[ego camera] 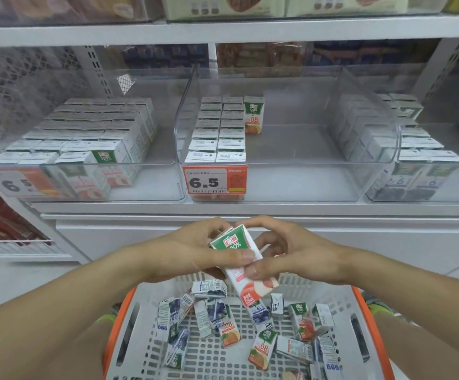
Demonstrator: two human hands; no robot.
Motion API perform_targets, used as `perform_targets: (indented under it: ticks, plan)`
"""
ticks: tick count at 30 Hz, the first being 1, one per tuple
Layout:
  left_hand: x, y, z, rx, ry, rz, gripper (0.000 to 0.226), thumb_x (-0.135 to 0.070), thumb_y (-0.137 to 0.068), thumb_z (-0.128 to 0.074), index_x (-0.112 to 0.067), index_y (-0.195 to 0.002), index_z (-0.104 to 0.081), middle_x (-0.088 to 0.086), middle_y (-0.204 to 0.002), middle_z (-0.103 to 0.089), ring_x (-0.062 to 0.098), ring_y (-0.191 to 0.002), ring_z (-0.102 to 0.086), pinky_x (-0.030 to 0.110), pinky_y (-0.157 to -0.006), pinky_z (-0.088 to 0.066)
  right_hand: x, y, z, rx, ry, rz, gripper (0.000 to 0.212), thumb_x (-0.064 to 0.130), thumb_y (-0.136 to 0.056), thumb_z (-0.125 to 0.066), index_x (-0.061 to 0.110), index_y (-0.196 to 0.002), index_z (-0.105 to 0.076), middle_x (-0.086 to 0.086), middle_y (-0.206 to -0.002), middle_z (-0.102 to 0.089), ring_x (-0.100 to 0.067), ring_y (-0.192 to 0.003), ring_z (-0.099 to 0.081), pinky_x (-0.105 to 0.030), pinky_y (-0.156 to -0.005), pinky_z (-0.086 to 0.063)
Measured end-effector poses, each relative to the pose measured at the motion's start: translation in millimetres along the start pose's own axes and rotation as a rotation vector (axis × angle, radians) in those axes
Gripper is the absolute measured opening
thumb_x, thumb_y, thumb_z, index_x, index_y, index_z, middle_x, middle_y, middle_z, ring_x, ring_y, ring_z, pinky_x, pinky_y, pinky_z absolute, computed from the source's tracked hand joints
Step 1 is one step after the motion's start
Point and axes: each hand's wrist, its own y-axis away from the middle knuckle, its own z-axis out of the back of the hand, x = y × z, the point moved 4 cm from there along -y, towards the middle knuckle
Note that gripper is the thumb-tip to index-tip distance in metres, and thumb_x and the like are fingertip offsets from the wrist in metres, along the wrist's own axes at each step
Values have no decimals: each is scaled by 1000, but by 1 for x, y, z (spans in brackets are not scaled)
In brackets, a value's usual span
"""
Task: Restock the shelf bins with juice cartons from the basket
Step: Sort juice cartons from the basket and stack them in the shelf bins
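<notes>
Left bin (80, 165): clear, on shelf, packed w/ peach cartons.
Left hand (195, 248): fingers curled round a held carton (243, 266), thumb across its front.
Held carton: green top, tilted, above basket (360, 305), btwn both hands.
Middle bin (291, 185): two rows of cartons at its left side, one orange carton (253, 114) upright at back; price tag (215, 179) read 6.5.
Right hand (288, 250): fingers pinched the same carton.
Basket: white w/ orange rim, loose cartons scattered inside.
Right bin (426, 185): blueberry cartons.
</notes>
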Motion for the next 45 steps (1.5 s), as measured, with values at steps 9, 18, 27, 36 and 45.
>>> perform_targets:
  ticks: [9, 18, 27, 36, 45]
  plan:
    - [0, 28, 40, -158, -179, -121, 64, -43, -58, -92, -27, -111, -61, 4, -103, -73, 24, -97, -71, 53, -94, -52, 28, -22, -19, -186, 272, 239, 91, 28, -63, -92, 45, -136, -41, 5, -107, -61, -10, -92, -59, -15, -69, -44]
    - [13, 65, 74, -273, -50, -204, 62, -30, -66, -89, -15, -119, -60, 6, -113, -71, 23, -107, -68, 46, -96, -53, 56, -48, -42, -271, 254, 341, 82, 45, -56, -92, 49, -123, -46, 15, -102, -63, -5, -91, -57, -19, -73, -42]
    - [11, 114, 123, -499, -149, -340, 60, -35, -56, -94, -35, -108, -64, 2, -113, -71, 19, -105, -69, 42, -95, -54, 99, -58, -28, -221, 216, 540, 80, 37, -65, -89, 40, -131, -45, 10, -117, -59, -13, -107, -61, -28, -90, -52]
    - [-22, 115, 164, -780, -107, -472, 70, -36, -48, -94, -19, -109, -64, 0, -105, -75, 19, -97, -73, 32, -83, -60, 85, -78, 14, -683, 1067, 453, 53, 45, -88, -69, 21, -133, -58, 5, -135, -57, -19, -126, -48, -27, -110, -36]
    - [-60, 57, 223, -995, -483, -354, 71, -49, -49, -94, -27, -105, -57, -10, -91, -69, 6, -78, -66, 22, -72, -54, 73, -82, 12, -806, 1262, 483, 53, 39, -80, -77, 18, -127, -65, 2, -127, -66, -25, -119, -61, -37, -97, -51]
